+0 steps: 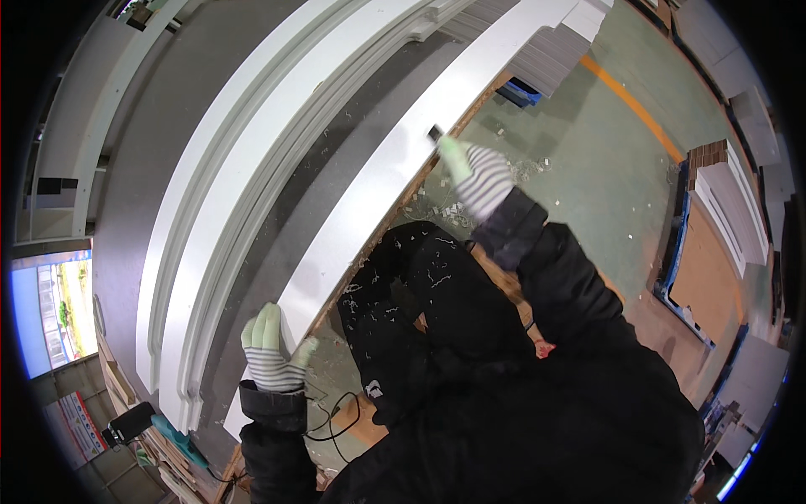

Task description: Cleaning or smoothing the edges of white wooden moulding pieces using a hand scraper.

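A long white board [369, 189] lies diagonally across the dark workbench, its near edge toward my legs. My left hand [273, 353], in a pale-fingered glove with a striped back, grips the board near its lower end, with its fingers over the top and its thumb at the near edge. Farther up the same edge, my right hand [480, 175], gloved alike, is closed on a small black tool [435, 133]. The tool sits over the board's face by the edge; it is slightly blurred and its kind is unclear.
Several grooved white mouldings [243, 160] lie beyond the board on the workbench [143, 160]. White shavings [525, 170] litter the green floor and cling to my trousers. Stacked panels [730, 206] stand at right. A black cable [340, 433] hangs near my left forearm.
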The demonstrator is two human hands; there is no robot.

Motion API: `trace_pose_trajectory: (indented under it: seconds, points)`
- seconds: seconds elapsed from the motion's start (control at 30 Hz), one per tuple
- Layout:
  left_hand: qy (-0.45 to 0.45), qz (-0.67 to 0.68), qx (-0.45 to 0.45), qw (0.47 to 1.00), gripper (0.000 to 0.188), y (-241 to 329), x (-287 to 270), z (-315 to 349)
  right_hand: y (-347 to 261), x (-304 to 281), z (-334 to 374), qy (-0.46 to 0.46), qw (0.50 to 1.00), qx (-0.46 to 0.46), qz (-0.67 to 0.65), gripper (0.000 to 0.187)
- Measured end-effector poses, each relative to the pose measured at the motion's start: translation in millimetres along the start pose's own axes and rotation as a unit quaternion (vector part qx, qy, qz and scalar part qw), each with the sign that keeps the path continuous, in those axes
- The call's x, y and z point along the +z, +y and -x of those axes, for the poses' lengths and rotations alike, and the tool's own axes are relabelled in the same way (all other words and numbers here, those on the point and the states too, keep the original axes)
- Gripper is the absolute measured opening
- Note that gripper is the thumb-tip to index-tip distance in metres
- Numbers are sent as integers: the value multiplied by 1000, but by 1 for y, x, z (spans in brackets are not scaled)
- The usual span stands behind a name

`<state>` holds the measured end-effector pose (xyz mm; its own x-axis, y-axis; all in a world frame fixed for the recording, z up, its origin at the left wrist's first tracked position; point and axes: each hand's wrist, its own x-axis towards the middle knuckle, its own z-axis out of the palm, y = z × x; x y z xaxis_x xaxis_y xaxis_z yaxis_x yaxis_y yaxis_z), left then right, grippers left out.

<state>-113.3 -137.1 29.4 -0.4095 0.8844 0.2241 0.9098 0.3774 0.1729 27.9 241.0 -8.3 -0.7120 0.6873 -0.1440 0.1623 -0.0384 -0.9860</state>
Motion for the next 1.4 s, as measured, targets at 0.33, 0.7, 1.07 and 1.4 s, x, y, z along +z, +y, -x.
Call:
trace_pose_trajectory:
  seconds: [0.33,0.7,1.07,1.4]
  points:
    - [2,72,1,997,89,55,34,-95,-9,90,70,-325,894,7,309,53]
    - [17,34,7,999,71,33,11,-47,24,50,29,-84,965,-72,239,56]
    - [-100,-48,-76,991,111,21,-22,5,15,33,29,-7,988,-20,153,55]
    - [-46,4,-19,999,89,27,7,-18,7,110,90,-300,903,-42,304,61]
